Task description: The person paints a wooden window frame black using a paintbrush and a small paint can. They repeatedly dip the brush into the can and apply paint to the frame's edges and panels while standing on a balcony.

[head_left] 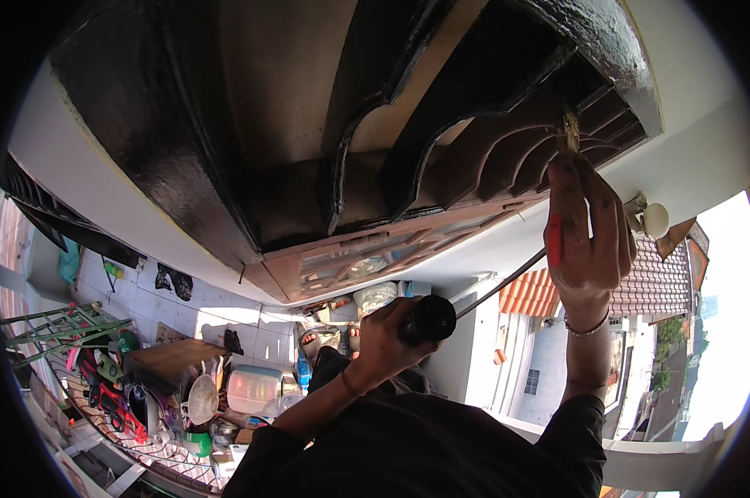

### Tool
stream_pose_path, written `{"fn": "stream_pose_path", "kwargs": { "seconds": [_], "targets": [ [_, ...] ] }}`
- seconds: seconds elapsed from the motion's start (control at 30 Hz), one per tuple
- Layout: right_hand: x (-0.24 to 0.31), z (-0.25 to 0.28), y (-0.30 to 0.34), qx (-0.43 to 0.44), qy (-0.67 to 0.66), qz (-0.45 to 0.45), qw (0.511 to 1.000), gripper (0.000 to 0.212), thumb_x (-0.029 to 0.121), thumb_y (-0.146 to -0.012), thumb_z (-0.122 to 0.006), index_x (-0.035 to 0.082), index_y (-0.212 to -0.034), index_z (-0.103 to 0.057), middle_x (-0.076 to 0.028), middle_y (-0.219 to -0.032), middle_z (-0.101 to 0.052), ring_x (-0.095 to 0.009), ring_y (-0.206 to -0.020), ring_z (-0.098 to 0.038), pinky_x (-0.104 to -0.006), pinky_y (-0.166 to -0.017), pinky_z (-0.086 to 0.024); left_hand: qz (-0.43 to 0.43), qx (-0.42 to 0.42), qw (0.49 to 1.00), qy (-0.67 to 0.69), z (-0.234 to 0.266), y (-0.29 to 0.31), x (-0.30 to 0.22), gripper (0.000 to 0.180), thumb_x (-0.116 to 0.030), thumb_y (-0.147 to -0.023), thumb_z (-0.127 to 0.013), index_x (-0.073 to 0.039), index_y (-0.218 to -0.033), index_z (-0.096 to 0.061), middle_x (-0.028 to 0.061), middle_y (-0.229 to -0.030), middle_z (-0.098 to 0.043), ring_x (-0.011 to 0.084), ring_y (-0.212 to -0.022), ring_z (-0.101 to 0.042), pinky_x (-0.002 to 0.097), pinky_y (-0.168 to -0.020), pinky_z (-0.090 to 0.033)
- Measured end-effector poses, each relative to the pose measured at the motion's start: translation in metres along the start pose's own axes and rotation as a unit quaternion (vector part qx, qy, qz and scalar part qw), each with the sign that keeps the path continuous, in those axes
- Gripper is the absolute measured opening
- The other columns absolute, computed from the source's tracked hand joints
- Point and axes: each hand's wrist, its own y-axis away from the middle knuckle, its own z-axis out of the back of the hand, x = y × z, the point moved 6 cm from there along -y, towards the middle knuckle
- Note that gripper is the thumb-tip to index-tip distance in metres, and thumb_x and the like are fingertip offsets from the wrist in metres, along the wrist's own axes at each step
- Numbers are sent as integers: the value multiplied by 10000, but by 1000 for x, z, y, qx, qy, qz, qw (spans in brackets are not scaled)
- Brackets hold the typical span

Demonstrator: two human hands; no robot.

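Raised on the right, my right hand [586, 228] is closed round a paintbrush [568, 133]. A red part of the handle shows at the fingers, and the brush tip meets the slats near the right end of a dark wooden louvre panel [483, 141]. Many slats look glossy black, while those by the brush are brown. Lower down, in front of my body, my left hand [385, 336] grips a small black round container [427, 320]. Its contents are too dark to make out. A thin dark rod or line runs between the container and my right hand; what it belongs to I cannot tell.
A brown-framed glass window [367, 257] lies below the louvres, with white wall around. At lower left are a green metal ladder [68, 328], a wooden board [176, 357], a clear plastic box [255, 388] and clutter on tiles. Tiled roofs [661, 278] stand outside at right.
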Motion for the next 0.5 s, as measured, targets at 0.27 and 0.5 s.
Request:
{"fn": "stream_pose_path", "kwargs": {
  "seconds": [0.27, 0.5],
  "targets": [
    [3, -45, -9, 131, 22, 101, 986, 236, 32, -794, -717, -7, -1026, -699, -118, -959, -670, -243, -940, -708, -343, -761, -631, 0, 32, 999, 22, -12, 2, -6, 606, -238, -623, -943, -82, -1161, -711, 103, -1005, -750, 305, -844, -753, 402, -765, -623],
    [15, -40, -14, 75, -25, 98, 992, 72, 33, -771, -750, 13, -788, -682, -75, -809, -611, -230, -860, -698, -325, -740, -630, 3, 34, 999, 15, -9, 2, -5, 589, -232, -622, -936, -82, -1146, -711, 109, -994, -747, 306, -843, -749, 402, -760, -620]
  ]
}}
